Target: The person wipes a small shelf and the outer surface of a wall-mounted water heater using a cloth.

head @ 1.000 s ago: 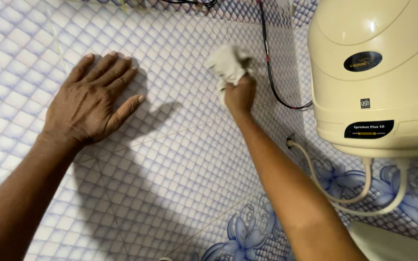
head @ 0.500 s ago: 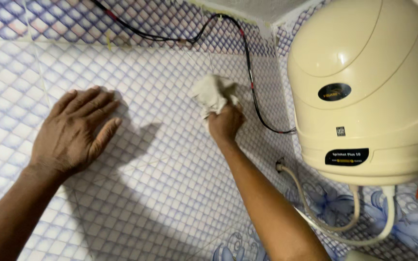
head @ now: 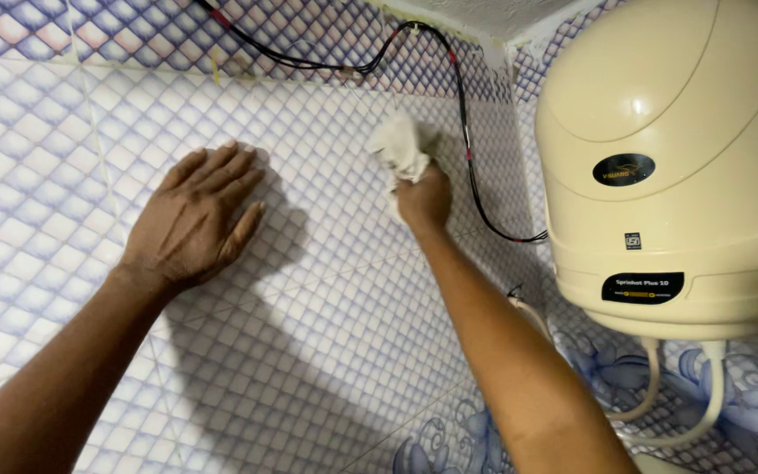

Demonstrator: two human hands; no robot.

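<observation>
My left hand (head: 190, 219) lies flat, fingers spread, against a tiled wall (head: 326, 333) with a white and lilac diamond pattern. My right hand (head: 423, 197) is closed around a crumpled white cloth (head: 399, 147) and presses it on the same wall, higher up and to the right. The cloth sits just left of a black and red cable (head: 467, 149) that runs down the wall.
A cream, rounded water heater (head: 668, 167) hangs on the adjoining wall at the right, close to my right forearm. White hoses (head: 712, 386) drop from its underside. The cable continues along the top of the wall. Blue flower tiles (head: 436, 439) run along the bottom.
My right hand has carried the cloth up the wall, closer to the cable. The view has tilted up, so the cable along the top and more of the heater show.
</observation>
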